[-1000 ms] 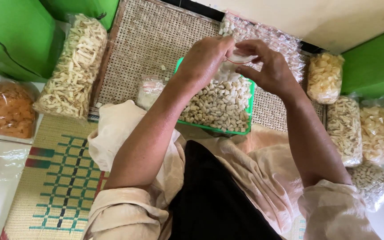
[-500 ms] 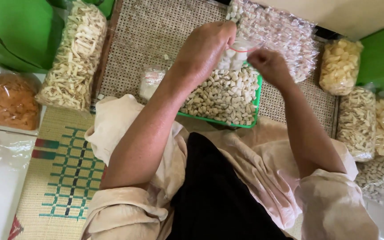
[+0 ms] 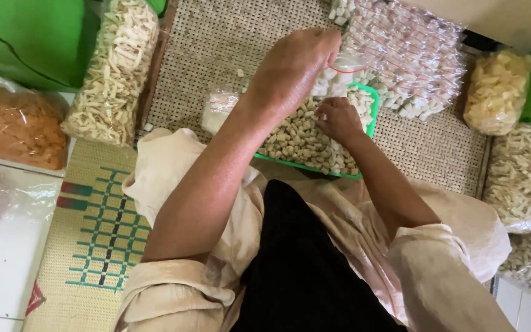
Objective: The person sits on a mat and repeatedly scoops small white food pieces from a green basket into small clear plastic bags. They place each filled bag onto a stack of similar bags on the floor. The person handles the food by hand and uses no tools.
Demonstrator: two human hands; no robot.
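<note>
Small clear bag [image 3: 342,67]: pinched at its red-striped mouth by the left fingers, hanging just over the tray.
Left hand [image 3: 293,67]: fingers pressed together on the bag.
Right hand [image 3: 338,118]: fingertips bunched, dipping into the pale snack pieces [image 3: 296,138].
Green tray [image 3: 373,101]: beneath both hands, on the woven mat [image 3: 216,43].
Filled packets [image 3: 410,52]: heaped beyond the fingers.

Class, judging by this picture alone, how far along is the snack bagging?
Done: a heap of filled small bags lies on the woven tray. In hand: the left hand holds a small clear bag while the right hand picks from the green tray. Left: many loose pieces remain there.
</note>
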